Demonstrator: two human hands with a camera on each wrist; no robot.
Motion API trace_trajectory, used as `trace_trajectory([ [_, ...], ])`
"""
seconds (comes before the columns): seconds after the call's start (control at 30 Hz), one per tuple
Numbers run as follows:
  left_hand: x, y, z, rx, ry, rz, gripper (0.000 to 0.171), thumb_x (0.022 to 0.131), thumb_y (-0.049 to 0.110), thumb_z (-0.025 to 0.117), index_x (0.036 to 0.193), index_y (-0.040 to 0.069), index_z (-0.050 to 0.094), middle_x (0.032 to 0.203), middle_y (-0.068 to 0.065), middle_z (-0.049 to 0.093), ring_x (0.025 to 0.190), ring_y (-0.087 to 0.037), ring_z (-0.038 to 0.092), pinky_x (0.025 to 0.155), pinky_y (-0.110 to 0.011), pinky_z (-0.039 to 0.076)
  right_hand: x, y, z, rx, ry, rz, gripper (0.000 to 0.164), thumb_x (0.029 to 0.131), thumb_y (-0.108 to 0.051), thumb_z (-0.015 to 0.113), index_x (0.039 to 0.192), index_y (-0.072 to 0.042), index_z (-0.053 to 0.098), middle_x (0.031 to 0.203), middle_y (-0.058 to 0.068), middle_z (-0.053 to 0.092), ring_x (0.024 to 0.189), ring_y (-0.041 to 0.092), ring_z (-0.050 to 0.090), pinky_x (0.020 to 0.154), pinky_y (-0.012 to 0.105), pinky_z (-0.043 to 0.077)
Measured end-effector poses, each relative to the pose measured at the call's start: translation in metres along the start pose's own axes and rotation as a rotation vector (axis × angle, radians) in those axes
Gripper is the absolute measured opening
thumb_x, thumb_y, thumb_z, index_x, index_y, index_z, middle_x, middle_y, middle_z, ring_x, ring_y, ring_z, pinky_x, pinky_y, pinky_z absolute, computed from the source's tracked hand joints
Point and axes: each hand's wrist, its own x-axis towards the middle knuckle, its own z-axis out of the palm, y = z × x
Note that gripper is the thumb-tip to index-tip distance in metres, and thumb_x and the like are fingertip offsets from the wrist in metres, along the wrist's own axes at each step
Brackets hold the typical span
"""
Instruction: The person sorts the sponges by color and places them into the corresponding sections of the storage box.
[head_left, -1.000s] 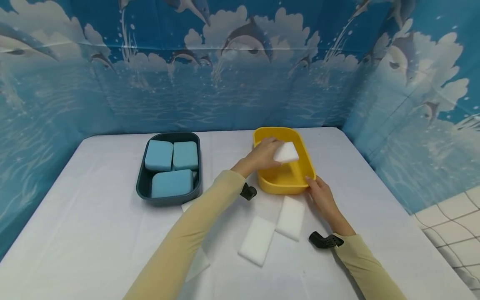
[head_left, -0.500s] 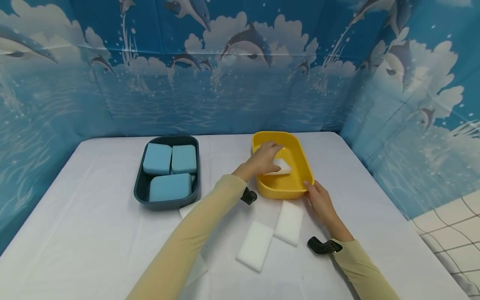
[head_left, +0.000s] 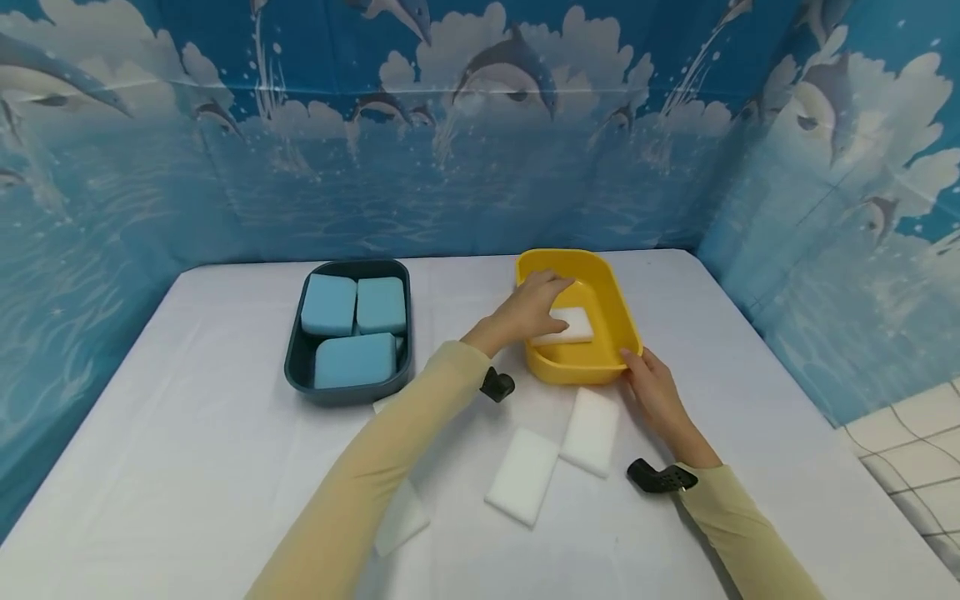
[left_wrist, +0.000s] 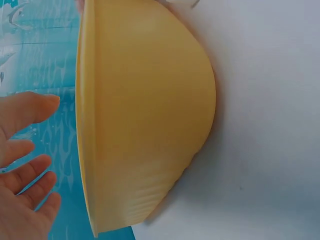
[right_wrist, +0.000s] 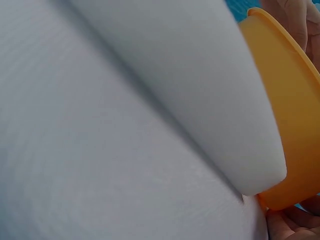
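My left hand point(head_left: 525, 310) is over the left side of a yellow plastic basin point(head_left: 581, 372), fingers apart and bent slightly. Inside the basin lies a white rectangular sponge block point(head_left: 576, 327), partly behind that hand's thumb. In the left wrist view, the left hand point(left_wrist: 22, 187) shows spread fingers with nothing between them, beside the basin wall point(left_wrist: 150, 100). My right hand point(head_left: 656, 390) grips the basin's near right corner, thumb at the rim. Only part of the right hand point(right_wrist: 290, 225) shows in the right wrist view, low against the basin point(right_wrist: 295, 145).
Two white sponge blocks, one point(head_left: 523, 475) left of the other point(head_left: 591, 432), lie before the basin. Another white piece point(head_left: 401, 521) is partly under the left sleeve point(head_left: 375, 467). A dark teal basin point(head_left: 292, 367) with blue sponges point(head_left: 355, 361) stands left on the white table point(head_left: 210, 433).
My left hand has lowered the white sponge block into the yellow basin and let go of it; its fingers have spread. The right hand keeps its grip on the corner. The head view shifts slightly.
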Motion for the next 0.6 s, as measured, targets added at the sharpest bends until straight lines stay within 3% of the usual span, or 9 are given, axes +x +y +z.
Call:
trace_trajectory([
  [0.13, -0.008, 0.000, -0.006, -0.009, 0.005, 0.007, 0.069, 0.086, 0.028, 0.068, 0.146, 0.013, 0.035, 0.140, -0.006, 0.042, 0.128, -0.019, 0.039, 0.109, -0.031, 0.039, 0.002, 0.000, 0.001, 0.025, -0.001, 0.001, 0.070, 0.098, -0.052, 0.029, 0.149, -0.004, 0.021, 0.152, 0.016, 0.029, 0.125, 0.014, 0.039, 0.116, 0.039, 0.031],
  [0.2, -0.011, 0.000, -0.008, -0.009, 0.003, 0.018, 0.070, 0.086, 0.028, 0.068, 0.145, 0.013, 0.035, 0.140, -0.007, 0.043, 0.128, -0.020, 0.039, 0.109, -0.032, 0.039, 0.002, -0.001, 0.001, 0.047, -0.003, 0.004, 0.070, 0.098, -0.051, 0.030, 0.149, -0.005, 0.020, 0.152, 0.015, 0.027, 0.125, 0.012, 0.039, 0.117, 0.042, 0.028],
  [0.27, -0.014, 0.000, -0.010, -0.012, -0.002, 0.023, 0.070, 0.086, 0.028, 0.068, 0.146, 0.013, 0.034, 0.140, -0.007, 0.042, 0.127, -0.019, 0.039, 0.109, -0.031, 0.039, 0.002, 0.000, 0.001, 0.049, -0.007, 0.007, 0.070, 0.098, -0.051, 0.030, 0.150, -0.005, 0.020, 0.152, 0.015, 0.027, 0.121, 0.006, 0.040, 0.116, 0.039, 0.029],
  [0.33, -0.017, -0.001, -0.010, -0.025, -0.002, 0.033, 0.070, 0.086, 0.028, 0.068, 0.146, 0.012, 0.034, 0.140, -0.007, 0.042, 0.127, -0.020, 0.039, 0.109, -0.031, 0.039, 0.001, 0.000, 0.000, 0.040, -0.008, 0.003, 0.070, 0.098, -0.052, 0.030, 0.149, -0.005, 0.020, 0.151, 0.015, 0.028, 0.115, 0.000, 0.042, 0.112, 0.028, 0.036],
  [0.47, -0.025, -0.005, -0.012, -0.040, -0.001, 0.046, 0.071, 0.086, 0.028, 0.068, 0.146, 0.012, 0.034, 0.139, -0.007, 0.043, 0.127, -0.020, 0.040, 0.109, -0.031, 0.039, 0.000, 0.000, -0.001, 0.006, -0.008, -0.010, 0.070, 0.098, -0.052, 0.029, 0.149, -0.004, 0.021, 0.148, 0.016, 0.032, 0.103, -0.005, 0.042, 0.088, 0.006, 0.040],
  [0.5, -0.027, -0.006, -0.013, -0.043, 0.000, 0.048, 0.071, 0.086, 0.028, 0.068, 0.146, 0.012, 0.034, 0.140, -0.007, 0.043, 0.127, -0.020, 0.039, 0.109, -0.032, 0.039, 0.000, 0.000, -0.001, -0.001, -0.006, -0.012, 0.070, 0.098, -0.052, 0.029, 0.148, -0.004, 0.022, 0.148, 0.017, 0.032, 0.102, -0.004, 0.042, 0.083, 0.004, 0.039],
  [0.6, -0.034, -0.009, -0.018, -0.045, -0.001, 0.049, 0.070, 0.086, 0.027, 0.068, 0.146, 0.012, 0.034, 0.141, -0.007, 0.042, 0.128, -0.020, 0.038, 0.109, -0.032, 0.038, 0.001, -0.003, 0.000, 0.005, -0.014, -0.010, 0.070, 0.098, -0.052, 0.028, 0.149, -0.004, 0.019, 0.150, 0.017, 0.030, 0.114, 0.006, 0.044, 0.100, 0.015, 0.042],
])
